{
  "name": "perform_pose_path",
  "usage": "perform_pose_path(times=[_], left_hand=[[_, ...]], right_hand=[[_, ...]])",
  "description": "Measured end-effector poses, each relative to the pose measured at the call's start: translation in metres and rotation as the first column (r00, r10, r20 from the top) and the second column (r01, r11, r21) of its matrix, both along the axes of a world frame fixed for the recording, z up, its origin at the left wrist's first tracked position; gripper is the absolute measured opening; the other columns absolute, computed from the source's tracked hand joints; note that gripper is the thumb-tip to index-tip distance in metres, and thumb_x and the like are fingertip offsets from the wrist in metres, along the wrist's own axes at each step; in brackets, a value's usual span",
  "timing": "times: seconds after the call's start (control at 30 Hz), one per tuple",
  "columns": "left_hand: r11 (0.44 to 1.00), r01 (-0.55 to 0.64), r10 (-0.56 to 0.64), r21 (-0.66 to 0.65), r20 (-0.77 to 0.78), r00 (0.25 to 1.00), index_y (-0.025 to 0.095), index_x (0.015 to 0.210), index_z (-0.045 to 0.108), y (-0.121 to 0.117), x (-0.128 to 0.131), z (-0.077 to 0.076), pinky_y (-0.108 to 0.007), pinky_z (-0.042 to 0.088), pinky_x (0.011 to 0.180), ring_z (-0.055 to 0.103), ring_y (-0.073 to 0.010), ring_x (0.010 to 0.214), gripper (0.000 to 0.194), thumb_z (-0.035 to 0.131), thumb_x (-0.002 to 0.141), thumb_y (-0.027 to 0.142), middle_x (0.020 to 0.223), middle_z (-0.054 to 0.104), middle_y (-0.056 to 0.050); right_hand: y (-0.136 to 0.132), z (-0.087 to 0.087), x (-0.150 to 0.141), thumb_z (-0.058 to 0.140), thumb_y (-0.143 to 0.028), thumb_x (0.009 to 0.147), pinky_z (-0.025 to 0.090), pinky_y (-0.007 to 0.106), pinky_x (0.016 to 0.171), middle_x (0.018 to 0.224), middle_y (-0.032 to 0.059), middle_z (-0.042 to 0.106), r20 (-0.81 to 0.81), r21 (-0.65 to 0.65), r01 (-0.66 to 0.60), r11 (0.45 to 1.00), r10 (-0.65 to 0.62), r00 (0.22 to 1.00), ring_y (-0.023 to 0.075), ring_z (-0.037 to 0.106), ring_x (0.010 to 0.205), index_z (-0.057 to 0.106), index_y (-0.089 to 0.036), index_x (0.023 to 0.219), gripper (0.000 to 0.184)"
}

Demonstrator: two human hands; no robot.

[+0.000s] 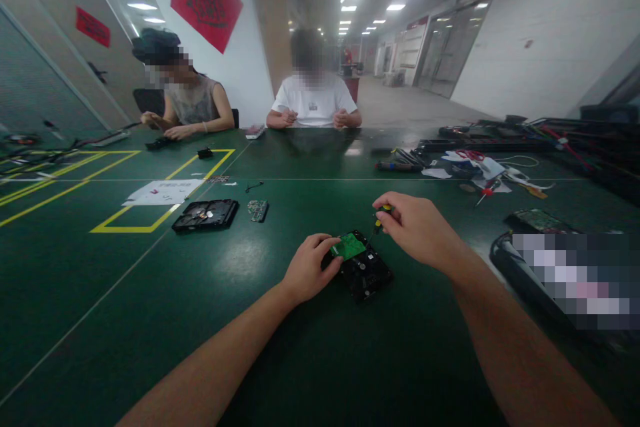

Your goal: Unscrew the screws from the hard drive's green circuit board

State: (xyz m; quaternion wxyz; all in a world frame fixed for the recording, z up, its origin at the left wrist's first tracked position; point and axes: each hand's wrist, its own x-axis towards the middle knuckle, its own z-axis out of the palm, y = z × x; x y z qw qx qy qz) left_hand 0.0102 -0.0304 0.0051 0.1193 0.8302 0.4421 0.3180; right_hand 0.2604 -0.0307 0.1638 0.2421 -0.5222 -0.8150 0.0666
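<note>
A black hard drive (374, 275) with a green circuit board (350, 247) on its upper face lies on the green table in front of me. My left hand (311, 268) grips its left side, with fingertips and thumb resting on the board. In my right hand (419, 227) is a screwdriver (379, 221) with a yellow and black handle, pinched between the fingers. Its shaft slants down to the drive near the board's right edge. Whether the tip sits in a screw is too small to tell.
To the left lie a black housing (206, 215), a small circuit board (258, 211) and white paper (163, 192). A red screwdriver (487, 193), cables and dark equipment (565, 140) occupy the right. Two people sit across the table.
</note>
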Motion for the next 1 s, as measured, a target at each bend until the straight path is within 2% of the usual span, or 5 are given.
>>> perform_pose_path(times=[0.2,0.4,0.67,0.87,1.0], left_hand=[[0.987,0.120,-0.109,0.111,-0.100,0.989,0.028,0.144,0.057,-0.009,0.008,0.008,-0.058,0.045,0.115,0.048,-0.0322,0.141,0.039,0.050,0.105,0.033,0.149,0.054,-0.012],[0.942,0.334,-0.319,0.041,-0.207,0.925,0.022,0.153,0.047,-0.019,0.016,0.020,-0.060,0.028,0.125,0.040,-0.0355,0.149,0.071,0.058,0.096,0.063,0.155,0.051,-0.013],[0.937,0.349,-0.344,-0.016,-0.225,0.912,0.019,0.155,0.043,-0.019,0.015,0.023,-0.057,0.027,0.126,0.037,-0.0362,0.151,0.086,0.062,0.089,0.071,0.159,0.048,-0.014],[0.943,0.330,-0.329,-0.039,-0.245,0.912,0.020,0.156,0.042,-0.020,0.017,0.025,-0.058,0.027,0.126,0.039,-0.0359,0.150,0.086,0.061,0.090,0.071,0.159,0.049,-0.013],[0.942,0.335,-0.333,-0.037,-0.245,0.910,0.020,0.156,0.043,-0.020,0.017,0.024,-0.057,0.026,0.126,0.040,-0.0356,0.150,0.085,0.061,0.090,0.071,0.159,0.049,-0.012]], right_hand=[[0.003,-0.001,0.004,0.058,-0.025,0.097,0.042,0.032,0.070,0.090,0.0056,0.070,0.070,0.055,-0.025,0.998,0.021,0.997,0.0199,0.063,0.077,0.069,-0.020,0.093,0.012],[0.002,-0.005,-0.002,0.059,-0.019,0.094,0.043,0.030,0.071,0.090,0.0035,0.074,-0.024,0.023,-0.026,0.999,0.027,0.999,0.0188,0.066,0.076,0.068,-0.020,0.112,0.020],[0.005,-0.006,0.001,0.058,-0.027,0.098,0.046,0.032,0.079,0.093,0.0059,0.072,0.020,0.093,-0.090,0.992,0.088,0.996,0.0214,0.066,0.088,0.073,-0.022,0.093,0.017],[0.004,-0.006,-0.002,0.056,-0.021,0.098,0.047,0.031,0.076,0.105,0.0061,0.076,-0.046,0.059,-0.077,0.995,0.080,0.996,0.0188,0.068,0.081,0.072,-0.020,0.115,0.023],[0.004,-0.006,-0.004,0.058,-0.020,0.096,0.047,0.032,0.076,0.096,0.0056,0.074,-0.028,0.068,-0.056,0.996,0.059,0.998,0.0196,0.067,0.081,0.071,-0.020,0.104,0.015]])
